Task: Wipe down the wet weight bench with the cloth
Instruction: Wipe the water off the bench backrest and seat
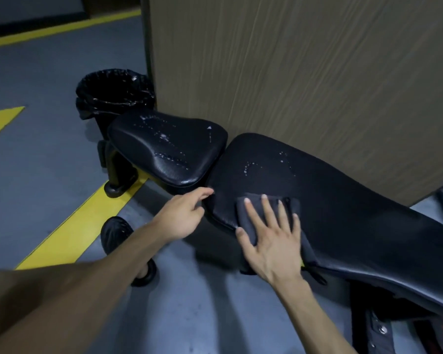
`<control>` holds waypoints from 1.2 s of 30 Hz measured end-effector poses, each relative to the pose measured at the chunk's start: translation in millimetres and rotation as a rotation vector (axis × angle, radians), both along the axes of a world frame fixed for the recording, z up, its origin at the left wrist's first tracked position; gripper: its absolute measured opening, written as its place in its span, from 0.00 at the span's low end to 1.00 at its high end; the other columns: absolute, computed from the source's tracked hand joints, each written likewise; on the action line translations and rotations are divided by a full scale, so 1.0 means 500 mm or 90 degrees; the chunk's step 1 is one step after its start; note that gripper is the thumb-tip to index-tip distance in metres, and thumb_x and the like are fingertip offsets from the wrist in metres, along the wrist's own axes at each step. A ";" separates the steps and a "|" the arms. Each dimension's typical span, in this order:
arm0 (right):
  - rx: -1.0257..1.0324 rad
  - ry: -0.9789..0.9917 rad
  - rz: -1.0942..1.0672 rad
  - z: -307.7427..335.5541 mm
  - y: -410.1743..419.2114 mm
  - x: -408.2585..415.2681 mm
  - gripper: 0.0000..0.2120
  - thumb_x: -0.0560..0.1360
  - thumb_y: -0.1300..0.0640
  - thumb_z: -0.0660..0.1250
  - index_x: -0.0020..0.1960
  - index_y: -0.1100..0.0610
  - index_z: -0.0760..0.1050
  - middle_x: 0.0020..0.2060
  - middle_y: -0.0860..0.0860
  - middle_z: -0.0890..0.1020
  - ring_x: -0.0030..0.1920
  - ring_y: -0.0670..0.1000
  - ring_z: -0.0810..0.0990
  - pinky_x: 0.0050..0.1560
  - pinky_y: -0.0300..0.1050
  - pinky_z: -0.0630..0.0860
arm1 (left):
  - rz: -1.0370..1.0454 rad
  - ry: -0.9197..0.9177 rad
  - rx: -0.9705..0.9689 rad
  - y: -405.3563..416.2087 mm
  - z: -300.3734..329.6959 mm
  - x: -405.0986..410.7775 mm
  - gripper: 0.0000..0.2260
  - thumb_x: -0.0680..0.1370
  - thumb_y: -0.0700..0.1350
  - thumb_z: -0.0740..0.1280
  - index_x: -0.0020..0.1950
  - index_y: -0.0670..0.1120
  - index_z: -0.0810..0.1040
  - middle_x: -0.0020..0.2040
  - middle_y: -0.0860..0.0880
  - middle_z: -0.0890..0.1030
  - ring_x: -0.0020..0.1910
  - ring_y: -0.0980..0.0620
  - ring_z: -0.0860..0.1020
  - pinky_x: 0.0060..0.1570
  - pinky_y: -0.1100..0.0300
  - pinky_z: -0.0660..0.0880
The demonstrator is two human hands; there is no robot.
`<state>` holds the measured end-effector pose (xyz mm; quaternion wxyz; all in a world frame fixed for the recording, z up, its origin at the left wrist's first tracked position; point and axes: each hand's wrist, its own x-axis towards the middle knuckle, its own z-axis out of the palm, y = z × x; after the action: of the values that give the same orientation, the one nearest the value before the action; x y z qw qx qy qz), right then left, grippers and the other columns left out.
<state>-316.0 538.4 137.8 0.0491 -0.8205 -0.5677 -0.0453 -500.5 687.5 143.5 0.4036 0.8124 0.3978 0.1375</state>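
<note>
A black padded weight bench runs from centre to lower right, with a separate seat pad [164, 149] and a long back pad [343, 200]. Water droplets lie on the seat pad and on the upper end of the back pad. A dark grey cloth [289, 205] lies flat on the near edge of the back pad, and its lower part hangs over the side. My right hand [271, 238] presses on the cloth with its fingers spread and straight. My left hand [182, 215] reaches toward the corner of the back pad, fingers loose, and its fingertips are at the pad's edge.
A tall brown cardboard panel [304, 80] stands right behind the bench. A bin with a black liner [115, 90] sits beyond the seat pad. The bench's black foot [118, 182] and a wheel [115, 233] rest on the grey floor with yellow stripes [69, 226]. Metal frame parts show at lower right.
</note>
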 end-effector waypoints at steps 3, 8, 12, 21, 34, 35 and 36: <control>-0.036 0.019 0.097 0.007 0.127 -0.064 0.32 0.77 0.34 0.49 0.80 0.37 0.50 0.81 0.49 0.56 0.80 0.60 0.53 0.75 0.67 0.49 | 0.038 -0.092 -0.114 0.006 -0.005 0.003 0.27 0.77 0.30 0.56 0.75 0.47 0.66 0.72 0.49 0.73 0.73 0.53 0.70 0.72 0.59 0.64; -0.083 -0.016 0.160 0.021 0.156 -0.043 0.33 0.76 0.35 0.53 0.79 0.37 0.52 0.81 0.47 0.54 0.80 0.59 0.54 0.75 0.67 0.55 | 0.174 -0.240 -0.243 0.006 -0.030 -0.015 0.25 0.76 0.22 0.50 0.69 0.38 0.68 0.69 0.36 0.73 0.69 0.40 0.73 0.69 0.54 0.68; -0.078 -0.088 0.240 0.009 0.014 -0.017 0.35 0.75 0.41 0.60 0.80 0.40 0.54 0.81 0.49 0.56 0.78 0.61 0.58 0.73 0.65 0.60 | 0.249 -0.278 -0.230 0.018 -0.027 -0.022 0.24 0.77 0.25 0.51 0.62 0.48 0.73 0.64 0.44 0.79 0.60 0.48 0.80 0.65 0.55 0.72; -0.155 0.036 0.197 0.040 0.258 -0.039 0.31 0.76 0.37 0.43 0.79 0.38 0.54 0.81 0.44 0.54 0.80 0.55 0.51 0.76 0.64 0.53 | 0.359 -0.417 -0.220 0.027 -0.006 -0.046 0.22 0.78 0.27 0.51 0.62 0.48 0.71 0.54 0.48 0.83 0.54 0.46 0.83 0.53 0.57 0.74; -0.123 0.005 0.132 0.024 0.060 -0.065 0.31 0.79 0.41 0.47 0.81 0.43 0.50 0.81 0.47 0.53 0.80 0.56 0.54 0.77 0.60 0.53 | 0.262 -0.358 -0.283 0.010 -0.015 -0.039 0.21 0.80 0.32 0.53 0.68 0.48 0.72 0.61 0.49 0.81 0.59 0.54 0.80 0.63 0.57 0.74; -0.129 0.011 0.119 0.029 0.097 -0.067 0.32 0.78 0.40 0.43 0.81 0.42 0.49 0.81 0.47 0.52 0.80 0.56 0.52 0.77 0.60 0.52 | 0.256 -0.357 -0.283 0.011 -0.016 -0.043 0.19 0.81 0.34 0.54 0.68 0.49 0.72 0.61 0.49 0.81 0.60 0.54 0.80 0.64 0.56 0.74; -0.133 0.026 0.106 0.033 0.143 -0.067 0.32 0.77 0.39 0.40 0.81 0.42 0.48 0.81 0.46 0.51 0.81 0.56 0.50 0.78 0.60 0.51 | 0.255 -0.356 -0.285 0.013 -0.016 -0.048 0.18 0.82 0.36 0.54 0.66 0.50 0.73 0.62 0.49 0.81 0.61 0.54 0.79 0.65 0.56 0.73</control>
<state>-349.5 609.8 154.5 -0.0215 -0.7721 -0.6342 0.0351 -524.6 693.9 135.7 0.6285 0.5420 0.4432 0.3388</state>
